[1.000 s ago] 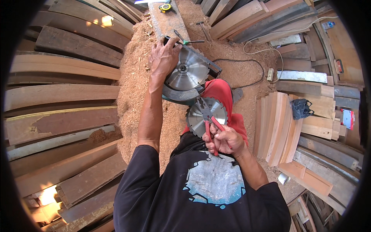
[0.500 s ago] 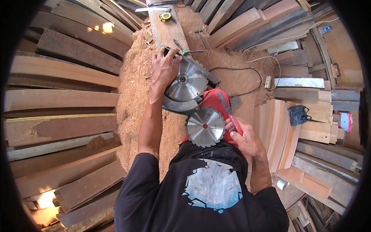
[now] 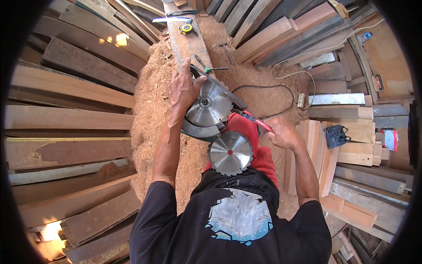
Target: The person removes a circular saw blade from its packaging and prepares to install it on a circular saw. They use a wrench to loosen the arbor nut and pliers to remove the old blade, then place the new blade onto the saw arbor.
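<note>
Brown sawdust spreads beneath it all, and over it runs a long, worn wooden plank, pointing away from the body. Right at that plank's near end sits the dark-green and grey metal circular saw, its toothed silver steel disc facing up! And look, the saw lies squarely between the two hands: the left hand is the nearer, laid against the upper-left side, thumb and forefinger spread apart; whether its other fingers grip underneath, I can't tell. Closer to the body, just below the saw, a loose silver steel blade with a red centre rests on the red-clad lap. Over on the right, the right hand is wrapped round the red-handled metal pliers, and their long axis slants up and leftward, roughly in line with the saw's long straight edge. Their head comes right up to the saw's lower-right corner; touching or just beside it, too small to call!
</note>
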{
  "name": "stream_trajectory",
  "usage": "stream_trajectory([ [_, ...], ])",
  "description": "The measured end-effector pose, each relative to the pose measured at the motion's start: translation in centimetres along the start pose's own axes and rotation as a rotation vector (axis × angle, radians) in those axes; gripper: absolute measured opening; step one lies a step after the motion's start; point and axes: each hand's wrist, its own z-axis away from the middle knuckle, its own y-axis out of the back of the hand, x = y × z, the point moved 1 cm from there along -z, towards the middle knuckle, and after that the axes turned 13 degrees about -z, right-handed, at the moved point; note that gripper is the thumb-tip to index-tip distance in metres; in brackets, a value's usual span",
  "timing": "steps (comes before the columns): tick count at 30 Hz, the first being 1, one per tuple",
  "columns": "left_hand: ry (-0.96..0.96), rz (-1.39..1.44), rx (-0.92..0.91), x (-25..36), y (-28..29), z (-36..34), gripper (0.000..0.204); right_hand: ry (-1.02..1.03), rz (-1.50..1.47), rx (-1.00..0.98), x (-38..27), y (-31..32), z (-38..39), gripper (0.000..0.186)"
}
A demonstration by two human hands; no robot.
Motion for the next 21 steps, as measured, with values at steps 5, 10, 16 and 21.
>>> stream_trajectory([
  [5, 0.015, -0.002, -0.045, 0.2, 0.2, -0.1, 0.081, 0.098, -0.087, -0.013, 0.0, -1.7, 0.2, 0.013],
  [10, -0.002, 0.037, -0.030, 0.1, 0.2, -0.2, 0.078, 0.048, -0.130, 0.099, 0.8, -1.3, 0.3, 0.014],
  [16, -0.024, 0.018, -0.014, 0.2, 0.2, -0.3, 0.073, 0.066, -0.191, -0.030, 0.5, -2.2, 1.0, 0.016],
  [21, -0.089, -0.010, 0.010, 0.4, 0.0, -0.4, 0.060, -0.023, -0.308, 0.132, 0.6, -2.5, 1.4, 0.017],
])
